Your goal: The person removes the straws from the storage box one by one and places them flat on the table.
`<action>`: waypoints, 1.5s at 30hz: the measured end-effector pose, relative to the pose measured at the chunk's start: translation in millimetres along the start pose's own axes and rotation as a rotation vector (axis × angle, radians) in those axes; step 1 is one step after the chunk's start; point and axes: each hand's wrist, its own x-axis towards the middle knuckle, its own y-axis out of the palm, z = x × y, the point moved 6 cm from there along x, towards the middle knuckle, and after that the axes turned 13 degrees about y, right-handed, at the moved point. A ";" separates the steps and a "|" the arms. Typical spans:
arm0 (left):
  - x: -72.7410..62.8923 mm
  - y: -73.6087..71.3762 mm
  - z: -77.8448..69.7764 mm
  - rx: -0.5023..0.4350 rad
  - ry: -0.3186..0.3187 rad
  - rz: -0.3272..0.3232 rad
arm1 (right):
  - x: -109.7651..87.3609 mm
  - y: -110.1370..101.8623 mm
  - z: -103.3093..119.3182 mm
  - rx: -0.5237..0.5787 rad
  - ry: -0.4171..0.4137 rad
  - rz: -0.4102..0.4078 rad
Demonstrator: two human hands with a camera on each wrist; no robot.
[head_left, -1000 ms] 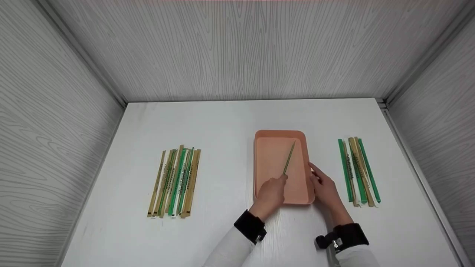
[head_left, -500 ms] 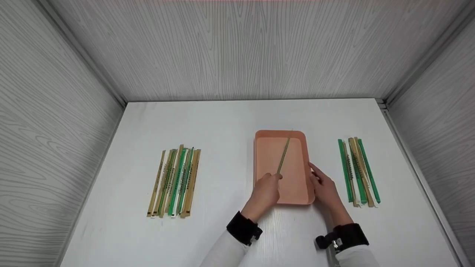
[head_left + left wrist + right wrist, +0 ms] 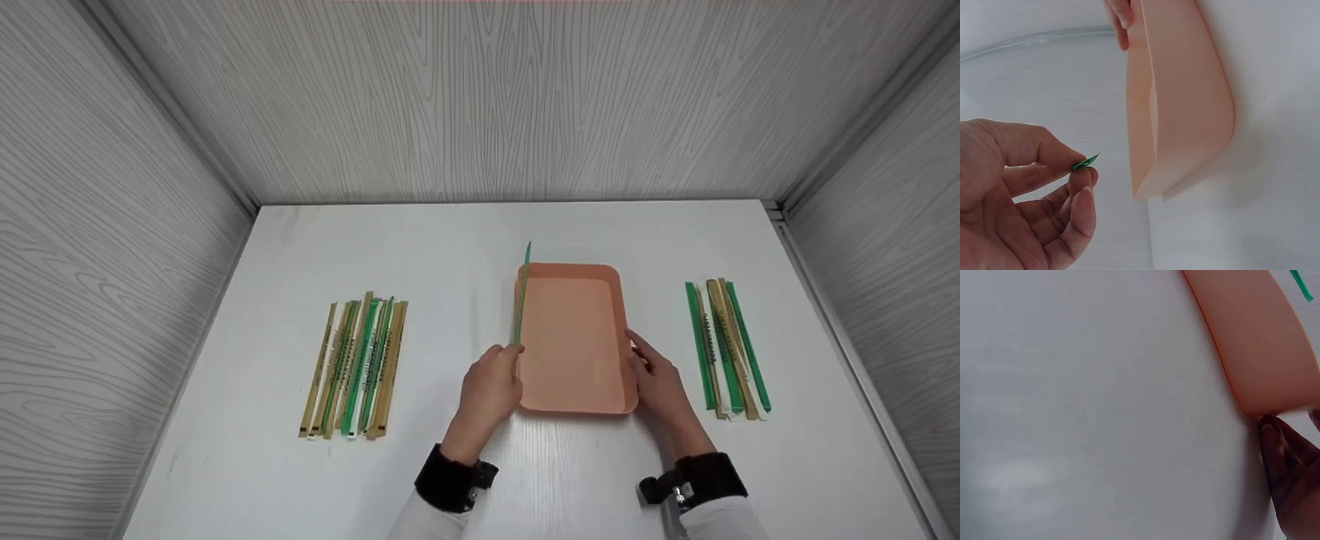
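Observation:
My left hand pinches a slim green paper-wrapped straw between thumb and fingers. That straw points away from me above the left rim of a peach-coloured tray. In the left wrist view, the green end pokes out of my fingertips, apart from the tray wall. At the tray's right side my right hand holds the edge. The right wrist view has its fingers against the low outer wall; the thumb is mostly cut off there.
A row of several wrapped straws, green, white and brown, lies on the white table at left. Another group of straws lies to the right of the tray. Grey wood-grain panels enclose the back and sides.
My left hand has moved left with the straw, from over the tray's middle to its left rim. My right hand and the tray stay in place.

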 end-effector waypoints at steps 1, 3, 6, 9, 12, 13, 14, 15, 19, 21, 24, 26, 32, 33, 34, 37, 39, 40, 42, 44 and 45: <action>-2.9 -4.6 5.6 -0.006 -0.026 -0.010 | 0.1 0.0 -0.1 0.000 0.001 0.000; -8.3 -14.3 16.8 -0.020 -0.073 -0.036 | 0.6 -1.0 -0.1 -0.003 0.001 -0.004; -17.0 -30.5 33.3 -0.033 -0.129 -0.088 | 1.1 -2.2 -0.5 0.004 -0.001 -0.009; -29.1 -45.4 51.1 -0.027 -0.186 -0.117 | 0.3 -1.6 -2.7 0.016 0.012 -0.001; -43.4 -57.6 68.7 0.005 -0.241 -0.120 | -0.4 -0.7 -5.5 0.027 0.035 0.011; -48.3 -60.9 74.8 0.015 -0.263 -0.115 | -0.4 -0.6 -5.9 0.028 0.038 0.013; -53.0 -63.7 80.6 0.023 -0.286 -0.107 | -0.4 -0.7 -5.6 0.021 0.034 0.013; -57.6 -66.8 85.8 0.035 -0.306 -0.103 | -0.1 -1.1 -5.2 0.024 0.031 0.011; -75.5 -76.5 104.4 0.054 -0.380 -0.066 | 0.8 -2.2 -2.5 0.028 0.009 0.001; -83.9 -80.9 111.5 0.067 -0.406 -0.038 | 1.0 -2.2 -2.0 0.029 0.004 0.003; -95.0 -86.2 120.8 0.065 -0.443 0.017 | 1.2 -1.7 -1.9 0.027 0.003 0.008; -100.6 -89.6 125.1 0.063 -0.457 0.050 | 1.5 -1.6 -2.3 0.025 0.006 0.011; -109.2 -95.9 131.9 0.059 -0.470 0.107 | 2.7 -0.3 -2.8 0.025 0.024 0.014; -109.9 -95.9 132.7 0.057 -0.472 0.112 | 2.7 -0.1 -2.6 0.023 0.027 0.015; -110.5 -95.9 133.4 0.058 -0.474 0.114 | 2.6 -0.1 -2.4 0.022 0.029 0.014; -111.1 -95.4 136.3 0.062 -0.476 0.108 | 2.1 0.2 -1.8 0.020 0.027 0.014; -111.7 -95.9 138.6 0.060 -0.484 0.099 | 1.5 0.4 -1.5 0.021 0.024 0.013; -111.7 -96.6 139.8 0.060 -0.489 0.093 | 1.2 0.6 -1.3 0.023 0.025 0.014; -111.6 -98.0 141.7 0.054 -0.497 0.079 | 0.5 1.0 -1.2 0.025 0.029 0.014; -111.1 -99.3 142.4 0.061 -0.508 0.059 | -0.2 0.3 -0.8 0.023 0.029 0.016; -109.9 -100.1 141.9 0.065 -0.509 0.044 | -0.2 -0.2 -0.5 0.021 0.027 0.016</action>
